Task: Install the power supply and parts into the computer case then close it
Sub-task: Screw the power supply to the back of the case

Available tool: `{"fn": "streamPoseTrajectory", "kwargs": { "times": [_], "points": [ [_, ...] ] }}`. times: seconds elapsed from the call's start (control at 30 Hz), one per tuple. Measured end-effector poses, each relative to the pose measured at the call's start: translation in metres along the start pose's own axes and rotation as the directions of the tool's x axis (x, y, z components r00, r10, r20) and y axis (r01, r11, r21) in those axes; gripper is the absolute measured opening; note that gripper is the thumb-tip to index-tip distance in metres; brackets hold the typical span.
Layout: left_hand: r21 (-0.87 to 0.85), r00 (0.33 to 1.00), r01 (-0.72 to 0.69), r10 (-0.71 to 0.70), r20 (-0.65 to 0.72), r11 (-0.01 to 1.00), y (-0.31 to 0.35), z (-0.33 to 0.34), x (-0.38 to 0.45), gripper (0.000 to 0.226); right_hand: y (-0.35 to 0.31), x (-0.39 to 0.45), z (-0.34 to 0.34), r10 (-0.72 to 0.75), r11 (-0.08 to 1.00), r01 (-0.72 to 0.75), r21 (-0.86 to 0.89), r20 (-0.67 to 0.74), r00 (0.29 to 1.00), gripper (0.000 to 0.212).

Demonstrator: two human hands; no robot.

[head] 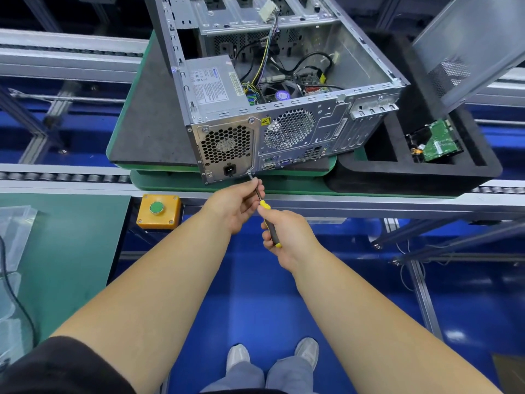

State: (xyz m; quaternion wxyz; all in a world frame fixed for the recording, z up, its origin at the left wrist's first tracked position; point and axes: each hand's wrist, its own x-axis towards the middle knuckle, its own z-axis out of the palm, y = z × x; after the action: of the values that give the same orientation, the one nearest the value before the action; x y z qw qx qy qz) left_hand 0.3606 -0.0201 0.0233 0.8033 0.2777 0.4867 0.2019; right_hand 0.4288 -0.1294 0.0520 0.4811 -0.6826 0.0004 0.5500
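Open grey metal computer case [284, 89] lies on green-edged pallet [147, 132]; grey boxy power supply [216, 83] inside, rear-left corner. Right hand [287, 237] grips yellow-black screwdriver [267, 220]; left hand [241, 203] pinches its shaft at case rear.

At the left of your frame, below the conveyor rail, you have a yellow box with a green push button [157, 208]. Clear plastic bags [12, 231] lie at the far left edge on the green bench mat [68, 251]. Blue floor [255, 302] fills the bottom centre.
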Motion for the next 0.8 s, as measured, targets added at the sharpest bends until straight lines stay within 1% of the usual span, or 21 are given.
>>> {"fn": "streamPoseTrajectory", "kwargs": {
  "times": [0.1, 0.2, 0.3, 0.4, 0.47, 0.53, 0.57, 0.63, 0.7, 0.8],
  "points": [
    [0.007, 1.0, 0.011, -0.011, -0.022, 1.0, -0.0012, 0.0011, 0.0013, 0.011, -0.0014, 0.0, -0.0001, -0.03, 0.994, 0.028, -0.101, -0.015, 0.999, 0.027],
    [0.003, 1.0, -0.002, 0.001, 0.006, 1.0, -0.0024, -0.0007, 0.0009, 0.015, -0.0029, -0.0006, 0.0015, -0.027, 0.988, 0.021, -0.154, -0.038, 0.999, 0.03],
    [-0.017, 0.998, -0.023, 0.024, 0.058, 1.0, -0.0032, -0.0033, 0.0, 0.018, -0.0036, 0.0009, 0.0039, 0.006, 0.991, -0.014, -0.136, -0.06, 0.998, 0.042],
    [-0.017, 0.998, -0.041, 0.041, 0.038, 0.999, -0.0037, -0.0035, -0.0001, 0.016, -0.0042, 0.0043, 0.0049, 0.059, 0.996, -0.062, -0.068, -0.045, 0.997, 0.049],
    [-0.019, 0.999, -0.043, 0.043, 0.014, 0.999, -0.0042, -0.0021, 0.0014, 0.014, -0.0031, 0.0053, 0.0031, 0.057, 0.998, -0.058, -0.021, -0.02, 0.998, 0.046],
    [-0.017, 0.999, -0.044, 0.044, -0.003, 0.999, -0.0049, -0.001, 0.0039, 0.012, -0.0014, 0.0061, 0.0001, 0.018, 1.0, -0.018, 0.0, -0.013, 1.0, 0.035],
    [-0.014, 0.999, -0.046, 0.046, -0.008, 0.999, -0.0054, -0.0007, 0.0051, 0.01, -0.0006, 0.0063, -0.0012, -0.011, 1.0, 0.01, -0.029, -0.024, 1.0, 0.03],
    [-0.011, 0.998, -0.051, 0.051, -0.021, 0.999, -0.0065, -0.0005, 0.007, 0.007, 0.0006, 0.0078, -0.0027, -0.081, 0.986, 0.071, -0.153, -0.064, 0.995, 0.026],
    [-0.006, 0.998, -0.053, 0.053, -0.037, 0.999, -0.0072, -0.0005, 0.0085, 0.005, 0.0017, 0.009, -0.0015, -0.116, 0.97, 0.092, -0.225, -0.093, 0.989, 0.025],
    [0.013, 0.997, -0.047, 0.047, -0.058, 0.999, -0.0067, -0.0007, 0.009, 0.007, 0.0016, 0.0074, 0.0039, -0.067, 0.979, 0.048, -0.196, -0.088, 0.994, 0.032]
  ]
}}
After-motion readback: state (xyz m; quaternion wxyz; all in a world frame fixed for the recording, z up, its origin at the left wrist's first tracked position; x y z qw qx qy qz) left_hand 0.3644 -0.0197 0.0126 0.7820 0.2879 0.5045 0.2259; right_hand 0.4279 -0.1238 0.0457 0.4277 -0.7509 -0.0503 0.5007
